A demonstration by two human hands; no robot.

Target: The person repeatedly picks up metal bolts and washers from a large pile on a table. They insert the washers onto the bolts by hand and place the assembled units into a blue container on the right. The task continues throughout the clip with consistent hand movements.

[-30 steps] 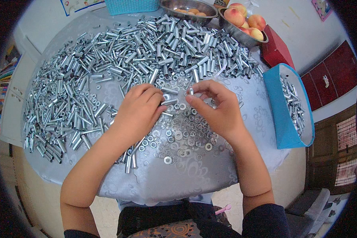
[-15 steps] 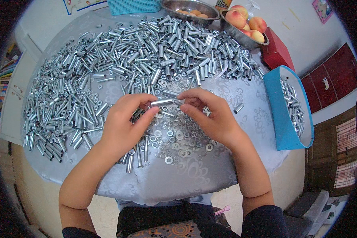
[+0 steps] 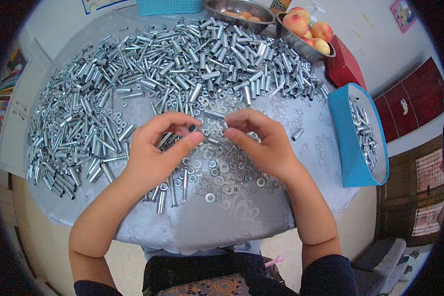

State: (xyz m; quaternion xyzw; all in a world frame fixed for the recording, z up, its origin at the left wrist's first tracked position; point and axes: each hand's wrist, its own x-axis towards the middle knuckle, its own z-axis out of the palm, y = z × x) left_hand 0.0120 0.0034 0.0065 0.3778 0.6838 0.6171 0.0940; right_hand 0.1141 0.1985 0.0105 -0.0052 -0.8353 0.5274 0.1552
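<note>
Between the thumb and fingertips of my left hand [image 3: 160, 140] is a short silver metal sleeve [image 3: 192, 128], its dark round end facing up toward me. My right hand [image 3: 264, 138] pinches a small silver metal piece [image 3: 225, 126], mostly covered by the fingers, so its exact kind is unclear. A narrow gap separates the two hands. Below and between them lie loose flat washers [image 3: 228, 189], nuts and rings on the silver-grey tablecloth [image 3: 182, 232]. Another metal sleeve [image 3: 213, 114] lies just beyond my fingertips.
A wide heap of metal sleeves and bolts [image 3: 172, 59] spreads across the far and left table. On the right stands a blue fabric bin [image 3: 348, 143] with similar parts. Farther back are a bowl of peaches [image 3: 306, 47], a bowl of eggs [image 3: 222, 14], a red box [image 3: 345, 64] and a turquoise basket [image 3: 168, 7].
The sleeve in my left hand has turned from pointing sideways at my right hand to showing its round end. It has come apart from the small piece in my right fingers.
</note>
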